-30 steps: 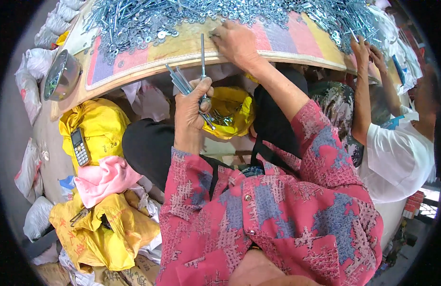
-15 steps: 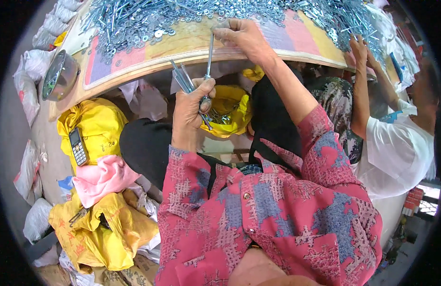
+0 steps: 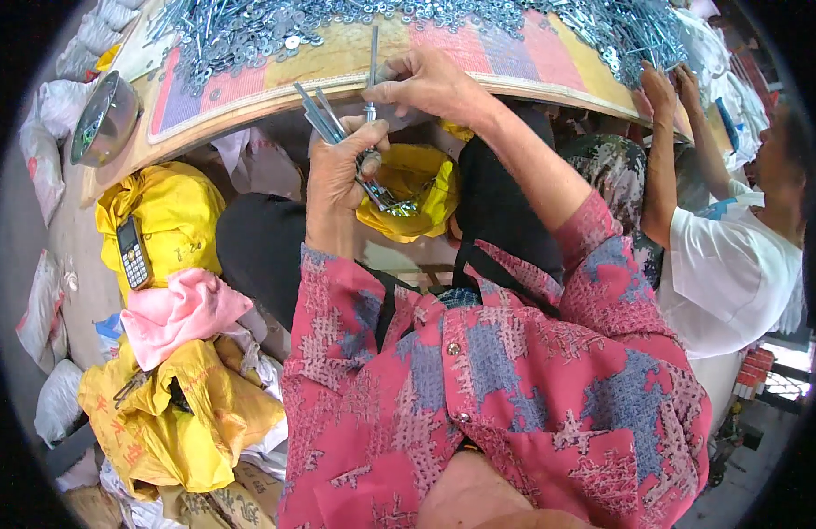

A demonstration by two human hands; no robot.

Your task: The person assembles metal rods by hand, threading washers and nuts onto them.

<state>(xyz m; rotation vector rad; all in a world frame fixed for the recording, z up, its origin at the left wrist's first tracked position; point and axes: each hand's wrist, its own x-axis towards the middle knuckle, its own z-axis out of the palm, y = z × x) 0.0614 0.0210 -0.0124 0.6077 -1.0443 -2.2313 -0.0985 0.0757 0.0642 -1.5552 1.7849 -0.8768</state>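
Observation:
My left hand [image 3: 339, 172] is closed round a bundle of long silvery bolts [image 3: 314, 113], which lean up and left out of the fist. One long bolt [image 3: 374, 55] stands upright from the same fist, with small washer-like or nut-like rings [image 3: 370, 112] on its shank just above the thumb. My right hand [image 3: 432, 86] pinches this upright bolt partway up; whether a small part sits between its fingertips, I cannot tell. Below my left hand, between my knees, an open yellow bag [image 3: 436, 196] holds shiny metal pieces [image 3: 394, 204].
Loose washers and bolts [image 3: 267, 31] are heaped on a striped mat [image 3: 192, 106] along the table. A metal bowl [image 3: 108, 119] stands at its left end. At left are a phone [image 3: 133, 253], a pink cloth [image 3: 183, 316] and yellow bags [image 3: 218, 414]. A co-worker in white [image 3: 725, 273] reaches in at right.
My right hand has come down along the upright bolt, from its top end to partway along the shank. Both hands appear slightly further left and higher in view.

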